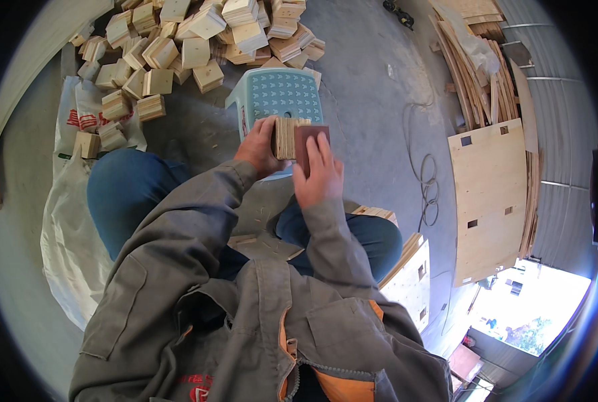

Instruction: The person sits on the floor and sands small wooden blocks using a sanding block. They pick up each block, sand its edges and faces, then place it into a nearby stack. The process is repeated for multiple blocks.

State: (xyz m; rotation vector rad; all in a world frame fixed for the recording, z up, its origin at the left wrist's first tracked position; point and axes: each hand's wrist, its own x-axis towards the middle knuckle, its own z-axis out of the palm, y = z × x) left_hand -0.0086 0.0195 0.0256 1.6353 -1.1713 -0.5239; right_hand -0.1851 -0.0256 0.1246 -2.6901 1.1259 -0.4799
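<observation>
Above a light-blue plastic stool (282, 87), my left hand (259, 146) is closed around the left side of a plywood block (285, 137), whose layered edge faces up. My right hand (320, 175) holds a flat reddish-brown sanding block (310, 144) against the block's right side, fingers laid over its upper face. The sanding block covers part of the plywood. Both hands are close together over the stool's near edge, between my knees.
A big heap of plywood blocks (195, 52) lies beyond the stool at the far left. A white woven sack (78, 221) spreads along the left. Plywood sheets (490, 194) lean on the right wall, with a coiled cable (428, 181) on the floor before them.
</observation>
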